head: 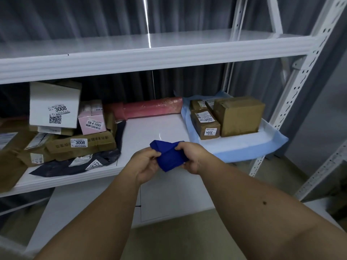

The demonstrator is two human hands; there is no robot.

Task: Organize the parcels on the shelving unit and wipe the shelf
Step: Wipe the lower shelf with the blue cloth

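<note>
A folded dark blue cloth [169, 156] is held in front of the middle shelf [150, 128]. My left hand [145, 166] pinches its left side and my right hand [191, 157] grips its right side. On the shelf's left lies a jumbled pile of parcels: a white box marked 3008 [54, 106], a pink box [91, 119], a flat brown box [80, 145] and a dark mailer bag [75, 164]. A pink roll [150, 107] lies along the back. At the right, several brown boxes [238, 115] stand on a light blue sheet [244, 145].
The upper shelf [150, 53] runs across above with a bare white surface. A white perforated upright [293, 94] frames the right side. A lower shelf [84, 209] shows beneath. Another rack's edge [323, 171] stands at the far right. Grey curtains hang behind.
</note>
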